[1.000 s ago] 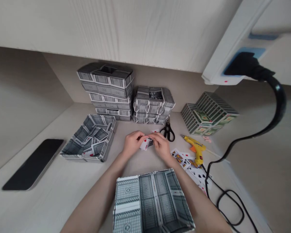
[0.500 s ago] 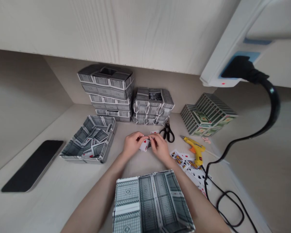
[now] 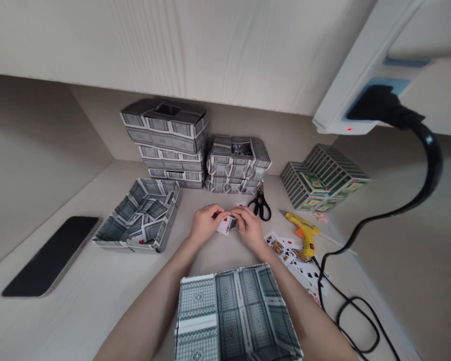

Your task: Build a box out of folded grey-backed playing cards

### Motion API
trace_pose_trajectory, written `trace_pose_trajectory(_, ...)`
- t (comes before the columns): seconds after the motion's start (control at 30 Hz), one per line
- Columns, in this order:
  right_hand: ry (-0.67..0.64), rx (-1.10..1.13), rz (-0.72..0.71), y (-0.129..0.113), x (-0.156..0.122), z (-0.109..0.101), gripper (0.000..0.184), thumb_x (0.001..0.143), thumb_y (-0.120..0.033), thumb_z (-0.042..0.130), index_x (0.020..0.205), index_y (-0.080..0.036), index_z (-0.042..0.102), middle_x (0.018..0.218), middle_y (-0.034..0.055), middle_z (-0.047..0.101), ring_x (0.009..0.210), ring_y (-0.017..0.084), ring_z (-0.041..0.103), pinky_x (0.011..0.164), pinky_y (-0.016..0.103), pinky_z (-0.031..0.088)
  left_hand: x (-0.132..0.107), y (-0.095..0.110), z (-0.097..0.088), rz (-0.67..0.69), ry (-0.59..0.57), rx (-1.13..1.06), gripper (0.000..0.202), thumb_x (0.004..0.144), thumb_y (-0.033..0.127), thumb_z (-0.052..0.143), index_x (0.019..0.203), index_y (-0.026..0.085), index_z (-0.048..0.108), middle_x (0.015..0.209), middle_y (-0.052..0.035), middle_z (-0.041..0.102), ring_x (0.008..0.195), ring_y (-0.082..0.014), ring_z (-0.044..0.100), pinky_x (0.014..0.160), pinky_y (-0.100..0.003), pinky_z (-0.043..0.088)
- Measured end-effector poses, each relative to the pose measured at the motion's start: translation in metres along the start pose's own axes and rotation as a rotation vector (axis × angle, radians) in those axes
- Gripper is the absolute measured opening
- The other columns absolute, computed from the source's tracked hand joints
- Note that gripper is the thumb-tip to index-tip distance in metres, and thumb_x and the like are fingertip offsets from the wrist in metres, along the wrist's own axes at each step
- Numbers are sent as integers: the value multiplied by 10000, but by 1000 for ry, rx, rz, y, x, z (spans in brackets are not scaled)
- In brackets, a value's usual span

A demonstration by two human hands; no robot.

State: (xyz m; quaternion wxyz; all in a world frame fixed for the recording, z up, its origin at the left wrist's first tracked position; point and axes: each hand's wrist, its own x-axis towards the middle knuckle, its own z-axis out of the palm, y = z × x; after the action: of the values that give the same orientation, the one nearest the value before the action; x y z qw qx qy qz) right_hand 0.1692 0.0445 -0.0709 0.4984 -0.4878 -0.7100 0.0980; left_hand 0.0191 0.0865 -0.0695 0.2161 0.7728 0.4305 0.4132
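Note:
Both hands meet over the tabletop, fingertips almost touching. My left hand (image 3: 207, 223) is closed in a pinch at the upper edge of a playing card (image 3: 224, 227) with red hearts. My right hand (image 3: 250, 228) pinches the same edge from the other side, its fingers partly covering the card. Just behind them, another red-marked card (image 3: 240, 204) lies flat. Black-handled scissors (image 3: 261, 206) rest beyond my right hand. Between my forearms, close to me, stands an open box made of playing cards (image 3: 233, 311), patterned backs showing.
A card-built tray (image 3: 164, 239) holding loose folded cards sits left, beside a black phone (image 3: 50, 258). Card boxes (image 3: 169, 133) are stacked at the back. Card packs (image 3: 330, 175), a yellow glue gun (image 3: 304, 231), spread cards (image 3: 304, 273) and a black cord (image 3: 346, 301) occupy the right.
My right fingers have shifted slightly and curl more over the card's upper edge. My left hand stays nearly still, and the surrounding things keep their places.

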Motion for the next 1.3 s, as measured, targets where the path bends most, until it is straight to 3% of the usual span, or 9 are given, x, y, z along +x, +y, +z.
trace_pose_trajectory(0.47, 26, -13, 57, -6, 0, -1, 168, 812, -216, 419, 809, -192, 585, 791, 51, 602, 761, 153, 556, 684, 271, 441, 0, -1, 1, 16, -10, 13, 207, 722, 390, 571, 693, 188, 606, 656, -2, 636, 616, -111, 559, 581, -209, 399)
trace_pose_trajectory(0.67, 150, 28, 283, 6, -1, 4, 204, 819, -329, 431, 855, -177, 562, 760, 43, 603, 629, 133, 536, 590, 250, 426, 0, 0, 2, -2, -22, 1, 232, 712, 409, 578, 699, 179, 606, 677, 0, 642, 622, -103, 561, 583, -199, 399)
trace_pose_trajectory(0.77, 178, 78, 381, 10, -2, 4, 242, 786, -405, 475, 751, -176, 548, 622, 1, 562, 527, 109, 492, 517, 222, 394, 0, 1, 2, -24, -25, -6, 247, 721, 420, 562, 705, 178, 609, 681, 0, 642, 623, -100, 557, 583, -195, 396)
trace_pose_trajectory(0.93, 126, 145, 414, 9, -1, 4, 280, 775, -425, 482, 669, -176, 553, 579, -9, 527, 491, 98, 469, 485, 214, 375, 0, 3, 0, -43, -62, -19, 268, 774, 411, 488, 725, 180, 617, 712, -5, 643, 636, -97, 543, 594, -192, 388)
trace_pose_trajectory(1.03, -2, 248, 404, 8, 0, 5, 265, 756, -417, 506, 766, -172, 605, 673, 12, 572, 477, 94, 474, 464, 219, 377, 1, 3, 0, -75, -77, -19, 289, 795, 401, 446, 710, 173, 603, 647, 4, 612, 585, -92, 508, 555, -192, 369)
trace_pose_trajectory(1.13, -147, 338, 468, 9, 1, 6, 263, 723, -417, 539, 765, -171, 621, 546, -19, 535, 418, 92, 434, 428, 220, 351, 1, 4, 1, -117, -83, -41, 294, 785, 405, 450, 680, 165, 584, 580, 18, 562, 539, -87, 465, 511, -189, 344)
trace_pose_trajectory(1.3, -130, 433, 575, 11, 2, 7, 240, 687, -403, 572, 645, -167, 571, 437, -51, 470, 377, 82, 391, 396, 211, 307, 4, 6, 2, -237, -63, -306, 288, 743, 418, 507, 686, 147, 583, 607, 16, 566, 544, -84, 476, 510, -185, 367)
